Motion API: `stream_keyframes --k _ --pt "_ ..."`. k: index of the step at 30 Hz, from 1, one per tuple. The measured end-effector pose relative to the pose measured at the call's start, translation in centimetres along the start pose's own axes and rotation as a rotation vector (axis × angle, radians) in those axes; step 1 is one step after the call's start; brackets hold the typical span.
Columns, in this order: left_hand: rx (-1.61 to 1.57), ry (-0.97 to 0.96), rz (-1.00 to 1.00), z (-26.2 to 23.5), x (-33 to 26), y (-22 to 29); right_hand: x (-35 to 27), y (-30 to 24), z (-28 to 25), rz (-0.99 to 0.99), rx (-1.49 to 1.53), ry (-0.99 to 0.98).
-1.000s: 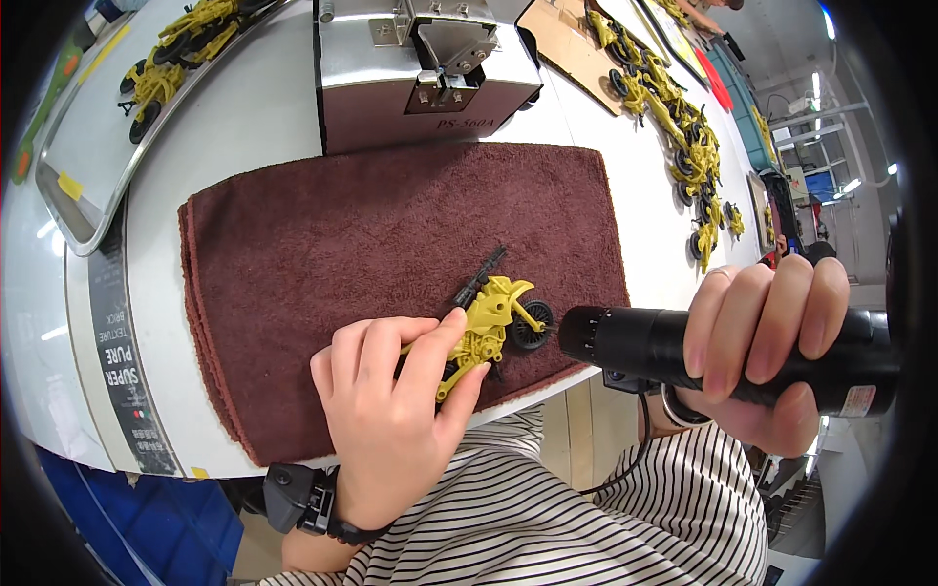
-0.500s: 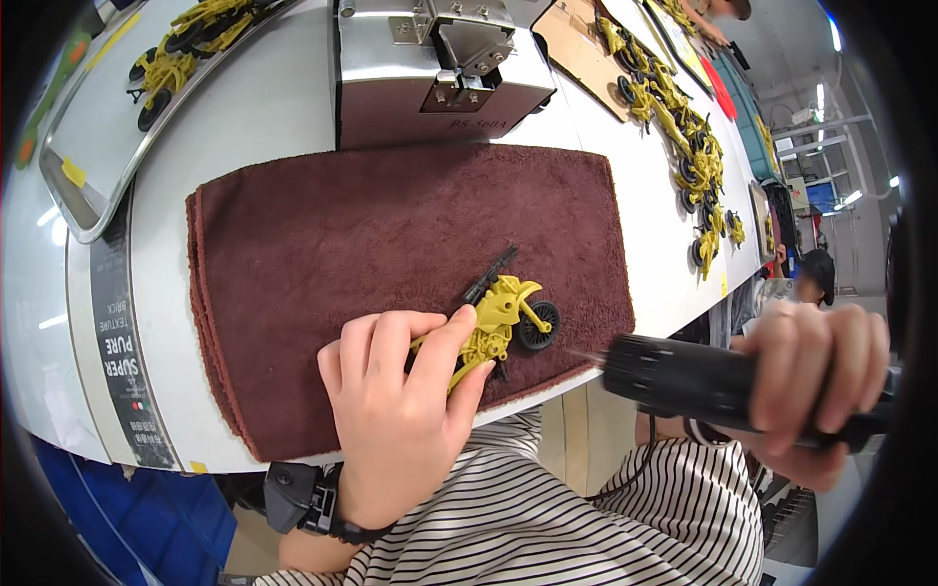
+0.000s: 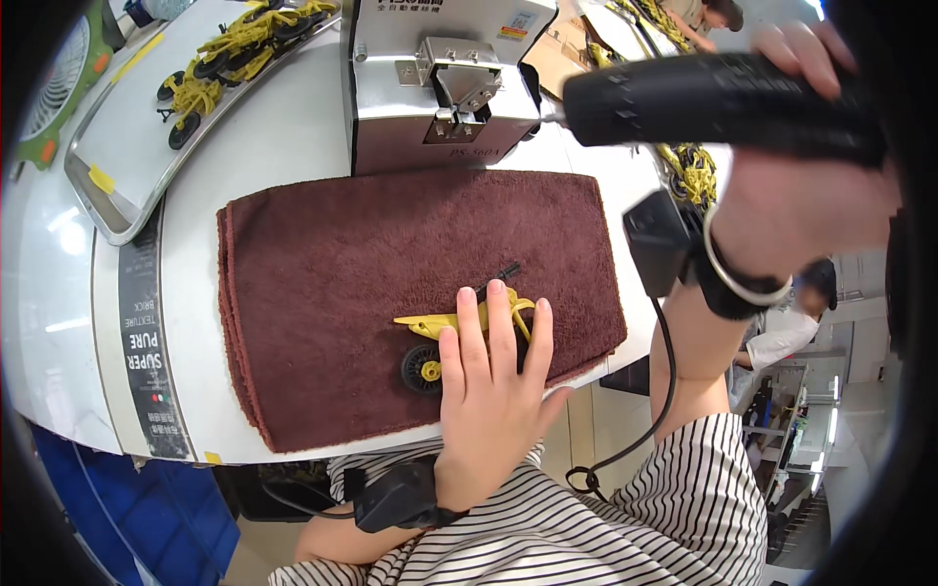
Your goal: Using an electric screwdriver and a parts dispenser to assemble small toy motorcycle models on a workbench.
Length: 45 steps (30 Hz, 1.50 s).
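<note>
A yellow toy motorcycle [image 3: 426,324] with black wheels lies on its side on a folded brown towel [image 3: 322,293]. My left hand [image 3: 496,391] rests over it with fingers stretched out, covering its middle and most of its front wheel; the rear wheel [image 3: 421,369] shows beside my fingers. Raised at the upper right, my right hand [image 3: 816,186] is wrapped round a black electric screwdriver [image 3: 703,103]. The screwdriver's bit points left, close to the right side of a metal screw feeder [image 3: 401,142] behind the towel. Whether a screw sits on the bit is too small to tell.
A metal tray [image 3: 117,210] with more yellow motorcycles stands at the far left, beside a green fan [image 3: 73,78]. More yellow motorcycles [image 3: 692,176] lie on the right, partly behind my right arm. A black cable [image 3: 664,391] hangs from my right wrist. Other people sit farther off.
My right hand has lifted the screwdriver from the near right up toward the screw feeder. My left hand has shifted right and spread its fingers over the motorcycle, which has turned so its rear wheel shows.
</note>
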<state>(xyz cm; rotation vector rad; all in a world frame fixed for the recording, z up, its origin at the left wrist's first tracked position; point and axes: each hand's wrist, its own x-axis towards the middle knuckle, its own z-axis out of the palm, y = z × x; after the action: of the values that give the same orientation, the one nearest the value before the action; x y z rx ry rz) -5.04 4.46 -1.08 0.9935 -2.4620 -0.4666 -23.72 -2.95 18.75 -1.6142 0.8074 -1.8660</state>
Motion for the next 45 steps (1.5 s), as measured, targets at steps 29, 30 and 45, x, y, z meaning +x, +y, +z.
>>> stream_keyframes --k 29,30,45 --pt "0.139 0.139 0.144 1.3 -1.2 -0.7 -6.2 3.1 6.6 0.185 0.273 -0.258" --pt "0.172 0.174 0.126 1.5 -0.9 -0.8 -6.9 2.7 7.1 0.194 0.187 -0.208" --pt "0.048 0.261 0.135 2.3 -0.7 -0.7 -8.8 4.0 8.9 0.159 0.087 -0.273"
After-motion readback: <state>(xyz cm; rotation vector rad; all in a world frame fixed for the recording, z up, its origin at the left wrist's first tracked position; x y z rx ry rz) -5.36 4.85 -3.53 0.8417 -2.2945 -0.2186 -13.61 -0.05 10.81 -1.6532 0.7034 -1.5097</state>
